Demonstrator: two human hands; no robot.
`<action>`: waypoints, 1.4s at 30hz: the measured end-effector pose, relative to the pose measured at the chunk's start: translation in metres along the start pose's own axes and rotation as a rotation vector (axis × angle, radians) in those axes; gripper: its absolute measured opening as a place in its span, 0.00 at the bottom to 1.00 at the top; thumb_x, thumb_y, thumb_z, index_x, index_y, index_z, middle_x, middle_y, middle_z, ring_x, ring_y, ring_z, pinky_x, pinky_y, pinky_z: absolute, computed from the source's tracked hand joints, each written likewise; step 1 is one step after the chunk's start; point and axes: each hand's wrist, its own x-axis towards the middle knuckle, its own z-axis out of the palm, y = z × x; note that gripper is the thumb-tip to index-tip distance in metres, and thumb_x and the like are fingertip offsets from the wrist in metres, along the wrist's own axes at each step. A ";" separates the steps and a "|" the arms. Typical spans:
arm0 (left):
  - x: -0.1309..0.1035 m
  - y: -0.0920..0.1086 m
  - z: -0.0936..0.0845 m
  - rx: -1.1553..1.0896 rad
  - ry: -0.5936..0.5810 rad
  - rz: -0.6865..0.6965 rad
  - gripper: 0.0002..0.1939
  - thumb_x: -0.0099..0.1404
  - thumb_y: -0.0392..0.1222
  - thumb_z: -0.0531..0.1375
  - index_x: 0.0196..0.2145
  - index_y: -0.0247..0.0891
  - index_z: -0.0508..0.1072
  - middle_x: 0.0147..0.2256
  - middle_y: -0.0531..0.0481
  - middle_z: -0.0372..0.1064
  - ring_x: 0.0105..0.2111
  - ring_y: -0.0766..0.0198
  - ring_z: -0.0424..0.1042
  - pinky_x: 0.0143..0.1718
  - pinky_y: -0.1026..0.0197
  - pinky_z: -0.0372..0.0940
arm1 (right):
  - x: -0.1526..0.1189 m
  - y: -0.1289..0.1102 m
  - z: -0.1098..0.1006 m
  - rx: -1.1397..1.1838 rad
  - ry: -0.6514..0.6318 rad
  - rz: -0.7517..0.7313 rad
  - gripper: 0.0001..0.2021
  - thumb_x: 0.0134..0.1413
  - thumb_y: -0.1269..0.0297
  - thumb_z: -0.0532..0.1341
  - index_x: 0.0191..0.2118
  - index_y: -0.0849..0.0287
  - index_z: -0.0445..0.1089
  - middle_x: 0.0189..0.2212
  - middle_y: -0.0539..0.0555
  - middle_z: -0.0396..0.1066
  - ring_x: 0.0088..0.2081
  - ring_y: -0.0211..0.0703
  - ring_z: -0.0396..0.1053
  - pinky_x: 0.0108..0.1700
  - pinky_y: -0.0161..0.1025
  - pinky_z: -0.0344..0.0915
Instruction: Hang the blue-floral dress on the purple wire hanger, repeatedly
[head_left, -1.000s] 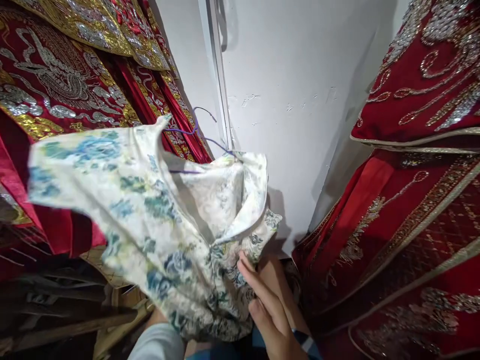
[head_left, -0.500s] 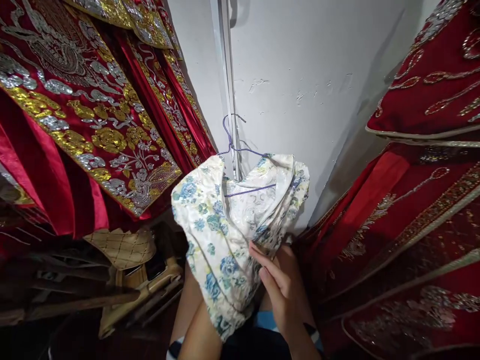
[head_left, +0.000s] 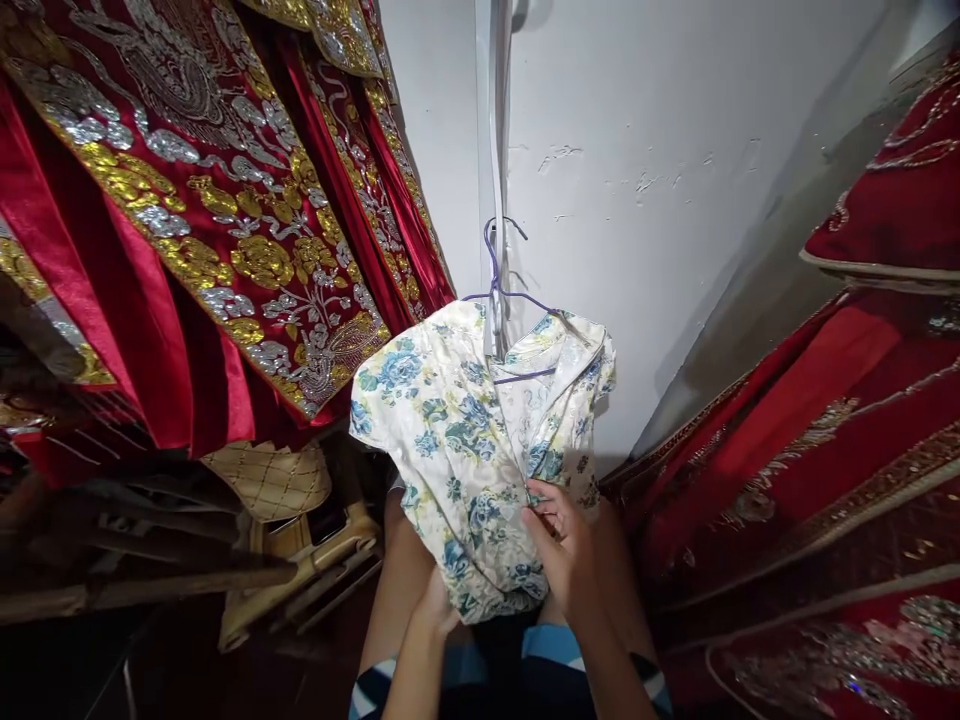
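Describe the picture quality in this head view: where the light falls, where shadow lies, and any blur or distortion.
Head view: the white wall is evenly lit, with a soft shadow band beside the right-hand red garments; the lower left corner is dark; sequins on the left red garment glint; the floral dress and the right hand are sharp; straight edges bow towards the borders, a wide-angle look.

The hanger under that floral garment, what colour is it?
Purple wire hanger, seen in the head view above the garment's collar.

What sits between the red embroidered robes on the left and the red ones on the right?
In the head view, the floral garment on a purple hanger hangs between them against the white wall, with the right hand pinching its front.
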 end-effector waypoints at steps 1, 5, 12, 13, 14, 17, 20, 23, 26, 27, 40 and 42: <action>-0.001 -0.003 -0.002 0.002 -0.010 -0.010 0.48 0.45 0.70 0.70 0.62 0.54 0.71 0.58 0.47 0.72 0.66 0.40 0.60 0.66 0.43 0.58 | 0.002 0.001 0.003 -0.014 0.033 -0.019 0.17 0.59 0.50 0.63 0.48 0.55 0.74 0.34 0.58 0.73 0.35 0.52 0.72 0.36 0.46 0.71; -0.003 -0.003 -0.009 -0.001 0.002 0.019 0.49 0.42 0.77 0.67 0.59 0.56 0.74 0.58 0.50 0.72 0.67 0.40 0.58 0.67 0.43 0.57 | 0.009 0.008 0.010 -0.036 0.073 -0.054 0.14 0.57 0.49 0.64 0.37 0.56 0.72 0.27 0.54 0.69 0.29 0.48 0.68 0.32 0.43 0.67; -0.023 0.003 -0.035 0.033 0.109 0.078 0.37 0.44 0.68 0.72 0.50 0.48 0.80 0.55 0.46 0.74 0.66 0.39 0.60 0.68 0.42 0.54 | 0.007 0.007 0.017 -0.035 0.024 -0.062 0.16 0.62 0.50 0.59 0.30 0.57 0.68 0.23 0.48 0.63 0.26 0.40 0.62 0.30 0.36 0.60; -0.027 0.003 -0.035 0.074 0.139 0.073 0.37 0.45 0.61 0.74 0.52 0.47 0.79 0.55 0.45 0.75 0.65 0.39 0.61 0.69 0.43 0.54 | 0.005 0.005 0.018 -0.024 0.048 -0.066 0.16 0.63 0.51 0.58 0.30 0.57 0.67 0.23 0.48 0.63 0.27 0.40 0.62 0.31 0.36 0.60; -0.029 0.002 -0.032 0.119 0.178 0.068 0.37 0.47 0.55 0.75 0.55 0.46 0.77 0.55 0.44 0.75 0.65 0.40 0.62 0.69 0.44 0.55 | 0.003 0.004 0.019 -0.006 0.073 -0.066 0.15 0.63 0.51 0.58 0.31 0.57 0.67 0.24 0.49 0.63 0.27 0.40 0.62 0.31 0.36 0.60; -0.033 0.006 -0.016 0.242 0.313 0.116 0.40 0.53 0.45 0.74 0.63 0.44 0.69 0.58 0.42 0.72 0.64 0.43 0.63 0.68 0.47 0.56 | -0.001 0.002 0.019 0.071 0.148 -0.053 0.13 0.62 0.52 0.59 0.34 0.57 0.67 0.26 0.49 0.65 0.29 0.41 0.63 0.32 0.37 0.62; -0.031 0.012 -0.004 0.391 0.417 0.193 0.42 0.55 0.46 0.73 0.65 0.46 0.66 0.64 0.43 0.65 0.67 0.42 0.58 0.67 0.46 0.57 | -0.002 0.002 0.013 0.098 0.175 -0.058 0.13 0.63 0.51 0.59 0.34 0.57 0.68 0.27 0.50 0.65 0.29 0.41 0.63 0.32 0.37 0.62; -0.029 0.019 -0.009 0.526 0.476 0.242 0.43 0.54 0.50 0.73 0.65 0.45 0.65 0.65 0.41 0.62 0.66 0.39 0.59 0.64 0.45 0.60 | -0.003 0.004 0.003 0.051 0.174 -0.098 0.13 0.63 0.53 0.59 0.34 0.57 0.69 0.28 0.51 0.66 0.30 0.41 0.63 0.33 0.37 0.62; -0.027 0.023 -0.023 0.599 0.408 0.248 0.40 0.53 0.54 0.73 0.60 0.39 0.70 0.60 0.37 0.68 0.61 0.39 0.66 0.59 0.48 0.66 | -0.002 0.007 -0.006 0.010 0.164 -0.147 0.11 0.64 0.56 0.60 0.35 0.58 0.70 0.29 0.51 0.67 0.31 0.40 0.64 0.34 0.37 0.63; -0.025 0.024 -0.027 0.617 0.401 0.251 0.37 0.53 0.54 0.73 0.58 0.37 0.72 0.57 0.36 0.71 0.58 0.41 0.70 0.56 0.50 0.68 | -0.002 0.007 -0.008 0.006 0.164 -0.165 0.11 0.64 0.56 0.59 0.35 0.58 0.71 0.29 0.51 0.68 0.31 0.41 0.65 0.35 0.37 0.63; 0.012 -0.002 0.043 1.172 0.265 0.876 0.10 0.64 0.39 0.65 0.44 0.40 0.73 0.40 0.48 0.70 0.39 0.62 0.69 0.42 0.62 0.65 | -0.004 -0.001 -0.010 -0.062 0.133 -0.380 0.05 0.63 0.66 0.61 0.33 0.56 0.71 0.30 0.51 0.70 0.35 0.43 0.68 0.39 0.40 0.65; 0.017 -0.006 0.053 1.175 0.233 0.878 0.06 0.66 0.37 0.62 0.42 0.39 0.71 0.38 0.49 0.70 0.38 0.63 0.69 0.42 0.62 0.65 | -0.004 -0.002 -0.010 -0.089 0.099 -0.419 0.05 0.63 0.67 0.60 0.34 0.55 0.71 0.30 0.51 0.70 0.35 0.43 0.68 0.39 0.40 0.65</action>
